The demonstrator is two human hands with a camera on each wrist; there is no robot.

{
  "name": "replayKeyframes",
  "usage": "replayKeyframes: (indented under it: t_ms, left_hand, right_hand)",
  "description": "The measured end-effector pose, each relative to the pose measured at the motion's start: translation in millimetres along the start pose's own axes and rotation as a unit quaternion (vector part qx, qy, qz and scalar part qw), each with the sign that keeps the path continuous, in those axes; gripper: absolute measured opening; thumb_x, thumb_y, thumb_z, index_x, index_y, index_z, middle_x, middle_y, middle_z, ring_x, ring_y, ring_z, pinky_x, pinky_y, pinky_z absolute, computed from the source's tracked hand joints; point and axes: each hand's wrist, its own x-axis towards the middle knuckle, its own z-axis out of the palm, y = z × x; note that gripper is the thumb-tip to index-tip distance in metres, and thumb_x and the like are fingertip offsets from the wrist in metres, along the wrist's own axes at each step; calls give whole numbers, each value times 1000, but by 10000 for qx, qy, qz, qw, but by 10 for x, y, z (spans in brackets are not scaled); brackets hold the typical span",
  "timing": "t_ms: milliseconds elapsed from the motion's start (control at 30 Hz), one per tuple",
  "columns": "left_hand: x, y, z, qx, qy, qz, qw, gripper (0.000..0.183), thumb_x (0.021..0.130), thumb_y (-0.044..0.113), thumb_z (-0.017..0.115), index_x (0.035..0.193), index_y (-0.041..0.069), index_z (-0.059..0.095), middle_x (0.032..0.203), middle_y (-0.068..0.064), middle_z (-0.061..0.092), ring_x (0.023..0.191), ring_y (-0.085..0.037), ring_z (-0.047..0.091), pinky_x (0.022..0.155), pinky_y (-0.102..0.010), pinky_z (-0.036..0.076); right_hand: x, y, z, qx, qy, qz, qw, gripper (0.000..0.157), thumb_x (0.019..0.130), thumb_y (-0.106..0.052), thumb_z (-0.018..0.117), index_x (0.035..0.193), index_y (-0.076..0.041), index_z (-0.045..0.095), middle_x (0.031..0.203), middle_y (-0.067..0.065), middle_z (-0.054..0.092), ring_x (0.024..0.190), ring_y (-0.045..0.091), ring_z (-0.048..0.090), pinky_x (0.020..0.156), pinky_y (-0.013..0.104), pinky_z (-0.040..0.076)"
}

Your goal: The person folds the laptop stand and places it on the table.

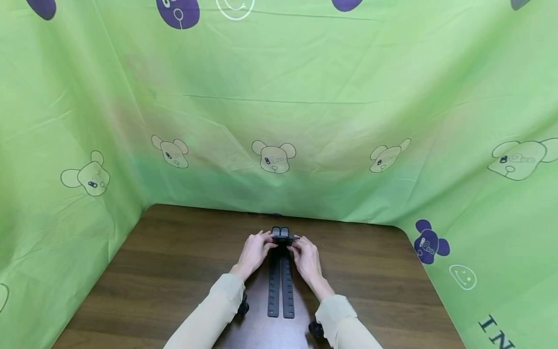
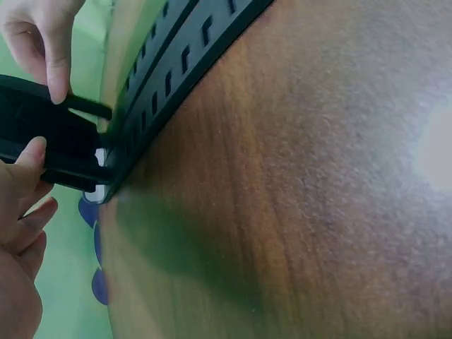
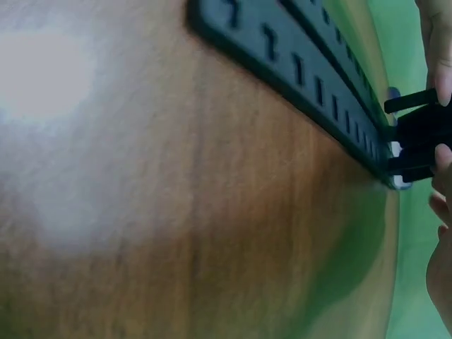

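Note:
On the table lie two long black notched strips (image 1: 287, 291), side by side and pointing away from me. Over their far end stands a black plate (image 2: 60, 131) with narrow prongs at its end toward the strips. My left hand (image 1: 254, 253) pinches the plate's left edge, thumb on the face near me and fingers behind. From the other side, my right hand (image 1: 307, 258) pinches the right edge the same way. Small pale parts (image 2: 99, 176) show where the prongs meet the strips' far ends.
The brown wooden table (image 1: 183, 271) spreads around the strips. A green printed cloth (image 1: 279, 121) hangs behind the table and along both sides, close to its far edge. Black wrist straps (image 1: 316, 329) sit at both cuffs.

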Motion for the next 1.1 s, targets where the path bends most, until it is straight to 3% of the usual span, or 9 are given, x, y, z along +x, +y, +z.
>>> replayKeyframes:
  t_ms: [167,333,533,600,767,800,900,1033,1100]
  left_hand:
    - [25,-36,34,-308,219,-283,9989,9,98,0,78,91,3,75,107,-18,85,109,-37,82,91,-47,67]
    - [64,-329,231,-546,542,110,9970,10,100,3,78,106,8,71,103,-11,86,96,-22,83,79,-38,65]
    - [37,-19,-7,-178,21,-161,9997,16,101,10,78,115,4,83,109,-11,86,105,-28,84,91,-47,68]
    - [48,-161,145,268,82,-252,9993,16,103,22,78,114,13,85,105,-7,87,100,-27,84,83,-45,67]
    - [22,-508,488,1001,5,-430,9940,32,108,52,67,101,24,81,86,0,84,80,-26,81,63,-45,60]
    - [-16,-510,473,1048,8,-364,9938,40,109,58,62,99,24,81,85,1,83,80,-25,80,64,-44,61]
    - [-116,-164,148,916,-140,-380,9950,48,110,56,61,95,15,82,81,-5,81,77,-31,79,64,-49,60]
    - [-209,355,-346,535,-273,-763,9953,43,110,41,67,103,3,84,80,-12,80,78,-32,79,69,-50,62]
    - [-222,444,-459,354,-308,-944,9944,43,112,37,63,106,0,84,81,-12,81,75,-25,77,73,-48,64]
  right_hand:
    - [128,-185,-89,-126,-190,422,9988,9,83,10,87,88,3,84,91,19,84,88,37,84,100,55,65]
    - [140,-230,-137,-156,-363,1008,9941,15,87,14,82,100,6,82,96,21,84,102,45,82,103,58,64]
    - [132,-212,-155,-398,-438,881,9944,19,87,8,83,106,3,85,103,18,85,100,39,83,100,54,65]
    - [133,-231,-158,-326,-534,983,9932,14,89,5,83,102,3,86,101,16,86,96,35,84,96,53,66]
    - [114,-359,-236,309,-803,2054,9749,13,97,0,79,108,3,85,104,20,85,98,36,84,84,52,68]
    - [115,-384,-262,482,-811,2239,9700,13,98,0,78,108,5,85,104,22,85,99,37,84,84,51,69]
    - [132,-443,-361,805,-813,2780,9537,13,100,-1,77,107,7,84,104,24,84,96,36,84,82,40,70]
    - [184,-482,-502,1061,-893,3331,9326,18,105,-3,70,108,10,82,98,24,84,85,30,84,73,19,64]
    - [227,-501,-570,1369,-939,3577,9190,22,108,-3,64,109,12,80,94,25,83,78,25,83,70,17,62]
